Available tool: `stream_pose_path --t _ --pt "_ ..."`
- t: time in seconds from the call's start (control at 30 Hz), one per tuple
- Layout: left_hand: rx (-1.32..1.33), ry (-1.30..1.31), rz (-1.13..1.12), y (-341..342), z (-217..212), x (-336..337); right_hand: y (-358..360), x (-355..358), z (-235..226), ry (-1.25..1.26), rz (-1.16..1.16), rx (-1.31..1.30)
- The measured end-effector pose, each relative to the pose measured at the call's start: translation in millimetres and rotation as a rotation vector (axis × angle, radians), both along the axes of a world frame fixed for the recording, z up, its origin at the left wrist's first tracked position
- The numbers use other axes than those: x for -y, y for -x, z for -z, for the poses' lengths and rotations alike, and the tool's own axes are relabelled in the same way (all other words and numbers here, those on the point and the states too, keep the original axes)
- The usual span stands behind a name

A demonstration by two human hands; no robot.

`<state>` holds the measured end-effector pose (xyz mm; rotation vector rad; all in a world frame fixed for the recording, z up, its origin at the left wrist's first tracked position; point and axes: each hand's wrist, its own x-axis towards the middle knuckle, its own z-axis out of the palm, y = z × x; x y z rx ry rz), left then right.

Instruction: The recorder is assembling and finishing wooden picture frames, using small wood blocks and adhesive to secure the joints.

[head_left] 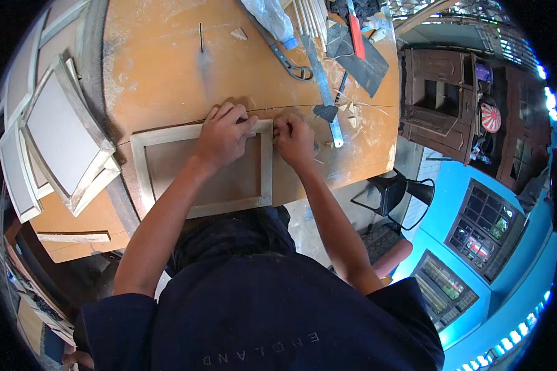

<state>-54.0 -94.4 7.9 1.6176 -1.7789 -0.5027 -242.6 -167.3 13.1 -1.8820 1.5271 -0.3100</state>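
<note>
A pale wooden frame [167, 137] with a flat inset panel lies on the orange workbench [161, 68], near its front edge. My left hand [224, 133] presses down on the frame's upper right part, fingers spread over the top rail. My right hand [294, 141] is closed at the frame's top right corner, pinching something too small to make out. Both forearms reach in from below.
A stack of similar framed panels [62, 133] leans at the left. At the back right of the bench lie a metal ruler [325, 93], scissors [291, 63], a red-handled tool [356, 34], a plastic bag [271, 17] and wood chips. A dark cabinet [442, 105] stands to the right.
</note>
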Motion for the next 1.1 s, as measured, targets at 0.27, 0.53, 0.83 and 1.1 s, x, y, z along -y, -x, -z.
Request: stream_pose_path --t 0.27,0.53,0.83,1.1 --pt "0.120 0.005 -0.031 2 -6 -5 7 -35 -19 0.066 0.074 0.179" --pt "-0.024 0.074 -0.295 -2 -55 -52 3 -60 -31 0.065 -0.059 -0.006" --pt "-0.091 -0.047 -0.666 -37 -67 -163 13 -59 -11 0.149 -0.066 0.095" --pt "-0.163 -0.249 -0.893 -48 -63 -186 9 -63 -15 0.204 -0.085 0.157"
